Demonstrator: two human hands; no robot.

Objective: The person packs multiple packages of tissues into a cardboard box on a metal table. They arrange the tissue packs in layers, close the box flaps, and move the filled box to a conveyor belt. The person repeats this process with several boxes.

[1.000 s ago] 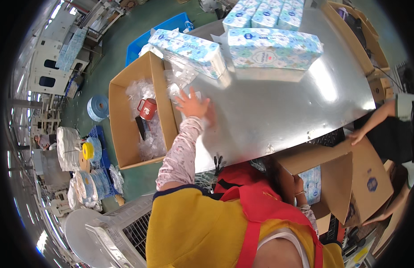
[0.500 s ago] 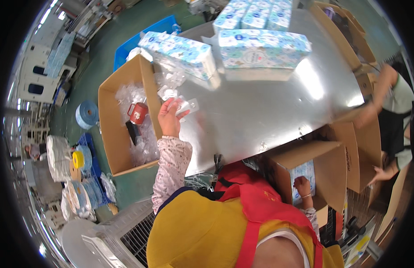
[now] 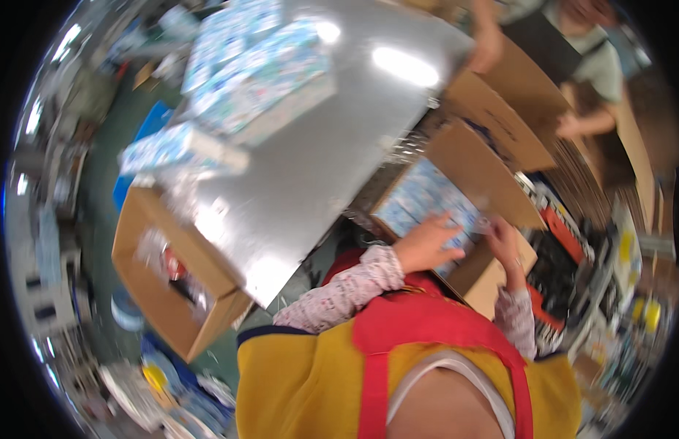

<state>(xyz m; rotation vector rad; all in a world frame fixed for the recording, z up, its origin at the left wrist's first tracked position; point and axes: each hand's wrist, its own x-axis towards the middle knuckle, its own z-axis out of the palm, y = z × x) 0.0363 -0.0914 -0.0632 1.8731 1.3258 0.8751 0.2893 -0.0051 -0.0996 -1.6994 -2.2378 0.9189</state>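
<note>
Head view: left hand [image 3: 427,245] grip released, fingers spread over blue packs [image 3: 426,189] inside the carton [image 3: 493,174]. Right hand [image 3: 505,243] near it, over same carton, fingers bent; small clear piece [image 3: 483,224] at fingertips, too blurred to tell if grasped.

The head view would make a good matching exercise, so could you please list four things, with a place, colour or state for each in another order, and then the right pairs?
Things
1. left hand
2. metal table
3. apron
4. cardboard box at the picture's left

Descriptions
A. red, worn over a yellow top
B. has a red item inside, blurred
C. over the blue-and-white packs in the open carton, as this view shows it
D. silvery, with bright reflections

Right pairs: 1-C, 2-D, 3-A, 4-B
</note>
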